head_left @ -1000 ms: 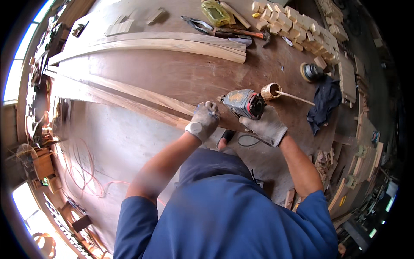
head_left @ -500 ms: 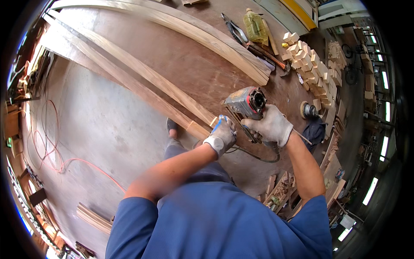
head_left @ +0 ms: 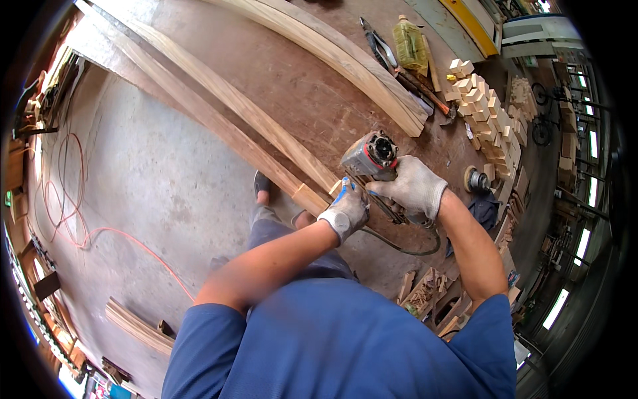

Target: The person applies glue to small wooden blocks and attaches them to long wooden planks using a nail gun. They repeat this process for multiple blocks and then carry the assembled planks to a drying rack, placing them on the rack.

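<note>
The long curved strip of pale wood (head_left: 266,126) lies on the brown worktop (head_left: 312,86), its near end at the gloved left hand (head_left: 343,211). The gloved right hand (head_left: 413,189) grips a grey-and-red power tool (head_left: 370,156) there; most of the strip's length looks untouched.

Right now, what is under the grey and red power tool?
Under the grey and red power tool lies the end of a long curved wooden plank on the brown workbench. Both gloved hands grip the tool; where it meets the wood is covered.
</note>
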Motion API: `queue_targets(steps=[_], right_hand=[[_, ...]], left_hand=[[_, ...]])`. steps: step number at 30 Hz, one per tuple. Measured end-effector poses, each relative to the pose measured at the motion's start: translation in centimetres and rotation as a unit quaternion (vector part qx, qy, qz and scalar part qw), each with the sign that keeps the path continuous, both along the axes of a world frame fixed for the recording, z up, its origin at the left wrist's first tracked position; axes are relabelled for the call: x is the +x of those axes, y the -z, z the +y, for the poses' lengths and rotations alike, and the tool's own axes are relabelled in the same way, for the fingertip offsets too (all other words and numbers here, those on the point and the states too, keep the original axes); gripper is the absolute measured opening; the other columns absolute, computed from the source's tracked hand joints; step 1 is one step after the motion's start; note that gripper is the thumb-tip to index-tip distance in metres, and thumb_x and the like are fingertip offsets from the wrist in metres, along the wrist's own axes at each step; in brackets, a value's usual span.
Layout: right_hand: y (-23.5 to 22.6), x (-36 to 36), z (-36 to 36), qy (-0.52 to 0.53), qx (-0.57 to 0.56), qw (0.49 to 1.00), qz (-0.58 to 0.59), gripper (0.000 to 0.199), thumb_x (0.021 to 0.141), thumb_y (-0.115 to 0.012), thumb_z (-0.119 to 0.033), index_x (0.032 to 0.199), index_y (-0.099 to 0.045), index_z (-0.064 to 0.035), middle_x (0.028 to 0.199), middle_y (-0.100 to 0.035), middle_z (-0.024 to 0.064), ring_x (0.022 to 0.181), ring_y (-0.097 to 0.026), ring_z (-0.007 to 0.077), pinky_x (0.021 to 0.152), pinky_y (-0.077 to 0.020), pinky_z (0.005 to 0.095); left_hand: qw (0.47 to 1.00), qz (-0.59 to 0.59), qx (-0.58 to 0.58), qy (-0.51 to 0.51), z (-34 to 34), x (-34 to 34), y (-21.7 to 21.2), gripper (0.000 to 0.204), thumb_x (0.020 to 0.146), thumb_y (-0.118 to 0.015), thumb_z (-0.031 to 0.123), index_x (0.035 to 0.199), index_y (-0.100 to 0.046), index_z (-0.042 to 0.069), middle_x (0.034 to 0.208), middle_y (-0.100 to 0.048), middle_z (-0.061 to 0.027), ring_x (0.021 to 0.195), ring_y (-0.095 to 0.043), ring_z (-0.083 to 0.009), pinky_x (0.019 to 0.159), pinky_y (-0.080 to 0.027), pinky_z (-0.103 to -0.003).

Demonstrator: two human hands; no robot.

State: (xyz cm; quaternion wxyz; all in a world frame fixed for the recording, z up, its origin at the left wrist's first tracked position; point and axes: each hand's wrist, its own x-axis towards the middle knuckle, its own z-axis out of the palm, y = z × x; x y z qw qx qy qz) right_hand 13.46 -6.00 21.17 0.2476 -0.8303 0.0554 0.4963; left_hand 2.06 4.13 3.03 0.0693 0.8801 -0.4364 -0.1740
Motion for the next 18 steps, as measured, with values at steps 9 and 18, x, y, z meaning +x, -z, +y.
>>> queue_targets(steps=[9,18], right_hand=[[1.3,1.1,0.2,-0.092,0.003,0.996,-0.007,0.037,0.092,-0.076,-0.037,0.109,-0.079,-0.0048,0.072,-0.073,0.0119,0.064,-0.072,0.0217,0.065,-0.0579,0.0370],[0.8,4.1,3.4,-0.109,-0.067,0.987,0.098,0.046,0.091,-0.077,-0.041,0.105,-0.078,0.0032,0.077,-0.076,0.0174,0.064,-0.075,0.0242,0.066,-0.0606,0.0384]], left_hand=[[0.995,0.096,0.040,-0.001,-0.5,1.0,-0.5,0.037,0.100,-0.053,0.012,0.133,-0.068,0.001,0.125,-0.070,-0.0174,0.125,-0.061,-0.0355,0.112,-0.044,-0.046],[0.989,-0.099,-0.078,-0.083,-1.9,-0.6,3.0,0.048,0.100,-0.053,0.014,0.146,-0.058,-0.001,0.144,-0.062,-0.0172,0.138,-0.054,-0.0364,0.120,-0.039,-0.049]])
